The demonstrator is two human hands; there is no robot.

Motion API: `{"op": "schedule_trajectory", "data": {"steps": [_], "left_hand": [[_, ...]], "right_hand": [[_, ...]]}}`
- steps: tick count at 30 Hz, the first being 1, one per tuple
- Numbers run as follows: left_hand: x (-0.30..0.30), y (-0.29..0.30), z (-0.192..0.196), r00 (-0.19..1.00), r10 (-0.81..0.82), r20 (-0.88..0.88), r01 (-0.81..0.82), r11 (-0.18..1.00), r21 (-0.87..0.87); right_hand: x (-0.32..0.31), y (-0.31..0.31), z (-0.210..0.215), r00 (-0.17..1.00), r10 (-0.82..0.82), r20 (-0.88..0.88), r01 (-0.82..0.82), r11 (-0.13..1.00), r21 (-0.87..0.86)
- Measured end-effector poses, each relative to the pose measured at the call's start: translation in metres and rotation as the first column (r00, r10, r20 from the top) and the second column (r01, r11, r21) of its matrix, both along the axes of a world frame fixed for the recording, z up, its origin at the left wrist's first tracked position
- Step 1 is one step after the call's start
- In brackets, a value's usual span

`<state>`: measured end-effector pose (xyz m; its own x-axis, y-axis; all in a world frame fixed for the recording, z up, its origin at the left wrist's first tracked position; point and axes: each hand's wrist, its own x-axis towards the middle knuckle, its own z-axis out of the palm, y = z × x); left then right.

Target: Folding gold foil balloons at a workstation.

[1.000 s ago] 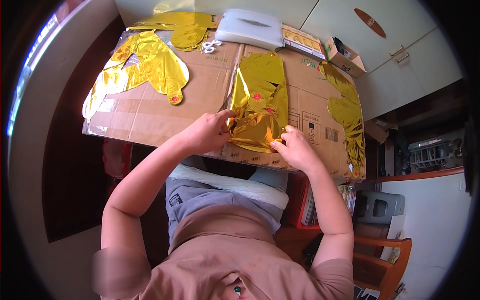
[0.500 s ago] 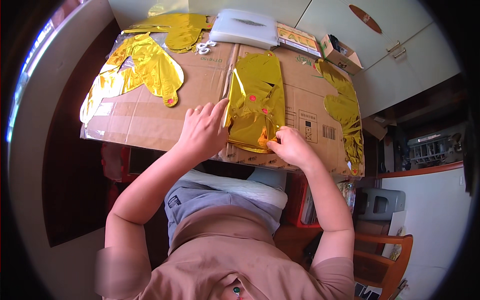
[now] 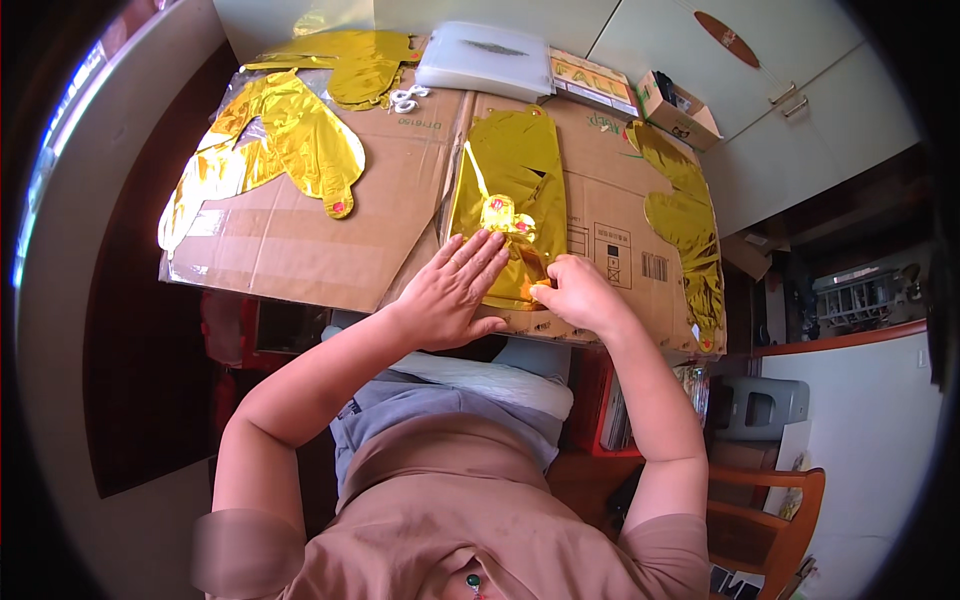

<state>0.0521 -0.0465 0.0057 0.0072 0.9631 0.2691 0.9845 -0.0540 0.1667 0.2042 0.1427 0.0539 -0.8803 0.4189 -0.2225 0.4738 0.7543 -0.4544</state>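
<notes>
A flat gold foil balloon [image 3: 515,150] with small red round marks lies lengthwise before me on a cardboard sheet [image 3: 395,160]. My left hand [image 3: 450,285] rests on its near left part, palm down with fingers stretched out. At the near right edge, my right hand [image 3: 583,295] pinches the foil between thumb and fingers. The foil is creased and shiny just beyond my left fingertips, around the red marks.
More gold foil balloons lie at the left [image 3: 315,150], the back left [image 3: 365,75] and the right edge [image 3: 685,215]. Along the back are a white looped item [image 3: 405,98], a translucent plastic case [image 3: 485,60], a flat printed box [image 3: 595,85] and a small open carton [image 3: 680,110].
My left hand has moved right and toward me, from the balloon's left edge onto its near part, and lies flatter. The foil there has creased. My right hand keeps its pinch.
</notes>
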Motion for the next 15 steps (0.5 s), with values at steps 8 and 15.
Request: {"op": "schedule_trajectory", "data": {"steps": [8,15], "left_hand": [[-0.001,0.001,-0.002,1.0,-0.012,-0.014,0.012,0.999,-0.045],[-0.001,0.0,-0.003,1.0,-0.003,-0.018,0.003,0.999,-0.052]], "right_hand": [[-0.004,-0.003,0.015,0.991,-0.072,0.117,0.078,0.996,-0.052],[0.014,0.008,0.035,0.994,-0.104,0.022,0.102,0.992,0.071]]}}
